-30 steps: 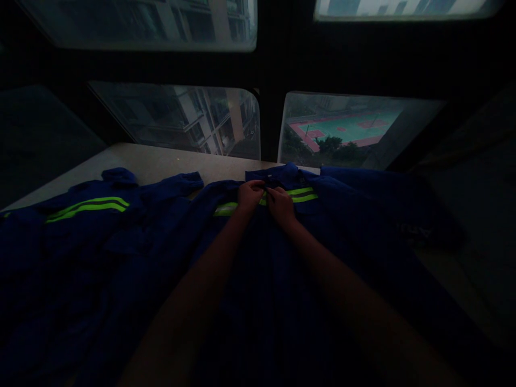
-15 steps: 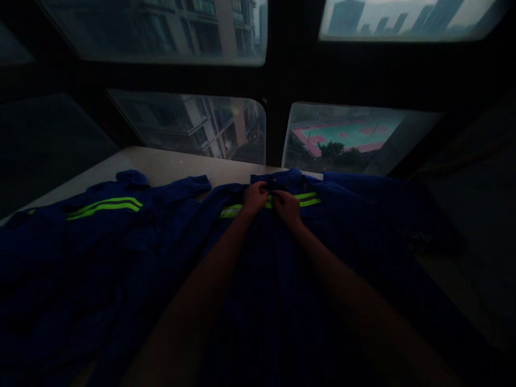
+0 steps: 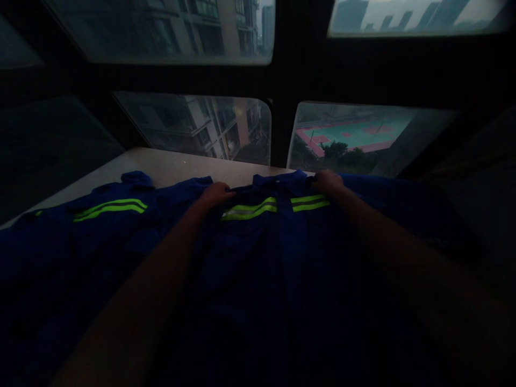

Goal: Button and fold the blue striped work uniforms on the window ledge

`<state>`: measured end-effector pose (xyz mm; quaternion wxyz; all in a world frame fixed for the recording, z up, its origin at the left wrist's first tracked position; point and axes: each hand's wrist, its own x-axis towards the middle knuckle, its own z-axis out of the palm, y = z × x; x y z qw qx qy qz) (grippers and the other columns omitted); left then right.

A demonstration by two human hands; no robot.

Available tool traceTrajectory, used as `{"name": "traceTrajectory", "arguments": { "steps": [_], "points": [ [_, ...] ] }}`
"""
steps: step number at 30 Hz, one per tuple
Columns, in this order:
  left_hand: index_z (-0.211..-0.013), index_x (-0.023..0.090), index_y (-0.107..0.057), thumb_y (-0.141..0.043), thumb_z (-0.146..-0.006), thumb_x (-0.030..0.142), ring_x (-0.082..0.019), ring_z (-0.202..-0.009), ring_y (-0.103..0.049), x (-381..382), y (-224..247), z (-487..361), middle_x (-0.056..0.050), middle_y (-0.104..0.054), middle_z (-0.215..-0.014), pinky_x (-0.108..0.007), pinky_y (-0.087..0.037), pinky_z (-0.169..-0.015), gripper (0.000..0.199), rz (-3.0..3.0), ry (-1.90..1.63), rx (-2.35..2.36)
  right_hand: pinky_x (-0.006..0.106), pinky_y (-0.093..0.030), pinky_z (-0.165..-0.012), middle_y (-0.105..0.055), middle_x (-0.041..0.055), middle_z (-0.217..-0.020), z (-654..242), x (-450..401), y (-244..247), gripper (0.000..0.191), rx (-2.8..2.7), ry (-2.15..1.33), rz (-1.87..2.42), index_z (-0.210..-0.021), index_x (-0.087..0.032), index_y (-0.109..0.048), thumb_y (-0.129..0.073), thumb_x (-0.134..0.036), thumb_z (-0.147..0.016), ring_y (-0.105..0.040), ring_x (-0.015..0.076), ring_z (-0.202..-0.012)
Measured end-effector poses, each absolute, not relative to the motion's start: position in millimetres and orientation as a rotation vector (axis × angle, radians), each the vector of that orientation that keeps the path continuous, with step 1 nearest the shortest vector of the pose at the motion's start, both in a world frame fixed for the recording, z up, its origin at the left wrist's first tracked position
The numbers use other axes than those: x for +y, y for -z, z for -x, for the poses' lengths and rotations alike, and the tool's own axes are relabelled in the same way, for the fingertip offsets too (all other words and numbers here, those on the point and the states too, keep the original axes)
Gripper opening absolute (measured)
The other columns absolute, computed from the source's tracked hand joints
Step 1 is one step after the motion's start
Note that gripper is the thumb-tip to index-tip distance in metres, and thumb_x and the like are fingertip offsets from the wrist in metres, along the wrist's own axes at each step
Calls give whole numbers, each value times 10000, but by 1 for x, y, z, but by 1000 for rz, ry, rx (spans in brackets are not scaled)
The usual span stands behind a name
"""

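Note:
A dark blue work jacket (image 3: 256, 236) with lime-yellow reflective stripes across its chest lies spread in front of me, collar toward the windows. At its left shoulder edge, as I see it, my left hand (image 3: 217, 194) is closed on the cloth. My right hand (image 3: 328, 181) grips the opposite shoulder, just beside the collar (image 3: 298, 177). The front placket runs down the middle between my two arms. Deep shadow hides the jacket's lower part and some of my fingertips.
Another blue garment with lime stripes (image 3: 113, 208) lies to the left. Both garments rest on a pale sill (image 3: 169, 161). Beyond its far edge stand dark window frames (image 3: 278, 129), with buildings and a sports court outside.
My hands have moved apart from the middle of the jacket's front, below the collar, out to its two shoulders. The chest stripes now show more fully. The view has shifted slightly.

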<state>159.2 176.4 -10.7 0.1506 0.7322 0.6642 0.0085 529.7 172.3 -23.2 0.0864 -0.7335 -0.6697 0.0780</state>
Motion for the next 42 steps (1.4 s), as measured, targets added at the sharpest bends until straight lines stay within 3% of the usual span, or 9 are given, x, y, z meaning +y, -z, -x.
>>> {"name": "traceTrajectory", "arguments": {
  "steps": [4, 8, 15, 19, 27, 32, 35, 40, 42],
  "points": [
    [-1074, 271, -738, -612, -839, 448, -176, -880, -686, 180, -41, -121, 10, -758, -999, -232, -518, -774, 320, -1937, -102, 1603, 310, -491, -813, -728, 166, -1038, -571, 168, -21, 282, -2079, -467, 2009, -1071, -83, -729, -549, -262, -948, -688, 182, -901],
    [-1136, 265, -720, -623, -842, 366, -162, -889, -678, 187, -78, -96, 11, -749, -986, -264, -515, -839, 326, -1938, -224, 1667, 304, -536, -748, -722, 118, -1140, -611, 163, -53, 313, -1955, -610, 1790, -1223, -214, -679, -490, -294, -987, -712, 150, -869],
    [-975, 243, -778, -612, -706, 142, -257, -1031, -673, 205, -20, -138, -61, -757, -1071, -307, -498, -899, 332, -2304, -121, 1963, 446, -535, -904, -759, 91, -983, -572, 195, -12, 188, -2032, -222, 1815, -956, -180, -766, -682, -121, -798, -690, 287, -1001],
    [-990, 258, -768, -614, -724, 198, -271, -1065, -666, 203, 5, -143, -81, -748, -1113, -313, -497, -883, 313, -2284, -81, 1989, 425, -530, -902, -753, 95, -1021, -560, 201, 7, 247, -2156, -142, 1837, -1011, -182, -755, -670, -123, -786, -691, 277, -1002],
    [-1016, 232, -737, -624, -782, 420, -282, -1023, -670, 192, 1, -137, -102, -744, -1091, -317, -500, -858, 321, -2263, 31, 1989, 422, -526, -899, -714, 153, -1146, -575, 172, 11, 489, -1994, -133, 1956, -1289, -134, -615, -651, -382, -870, -682, 293, -1023],
    [-1272, 190, -605, -584, -828, 378, -361, -1135, -615, 142, -9, -130, -183, -644, -1275, -437, -499, -913, 483, -2306, -68, 2097, 433, -516, -922, -666, 161, -1247, -598, 110, 15, 505, -1918, -54, 1948, -1317, -158, -584, -592, -419, -885, -661, 299, -1068],
    [-1267, 196, -601, -570, -830, 322, -332, -1211, -575, 86, -35, -130, -148, -613, -1323, -428, -474, -1003, 456, -2412, -369, 2023, 434, -502, -951, -640, 175, -1284, -614, 53, 16, 493, -1836, -32, 1962, -1312, -171, -586, -572, -393, -873, -648, 302, -1086],
    [-1071, 366, -655, -464, -920, 378, -229, -1002, -670, -55, -94, -151, 35, -716, -1051, -391, -548, -907, 244, -2222, -1128, 1894, 451, -477, -996, -648, 158, -1259, -621, -73, 29, 444, -1673, 72, 1944, -1274, -184, -592, -462, -381, -898, -614, 295, -1145],
    [-1031, 337, -668, -436, -944, 370, -200, -853, -689, -108, -94, -160, 35, -718, -898, -350, -569, -794, 250, -2224, -1195, 1793, 468, -459, -1012, -650, 160, -1243, -618, -122, 42, 441, -1655, 137, 1960, -1246, -169, -601, -427, -388, -907, -601, 297, -1155]
  ]
}}
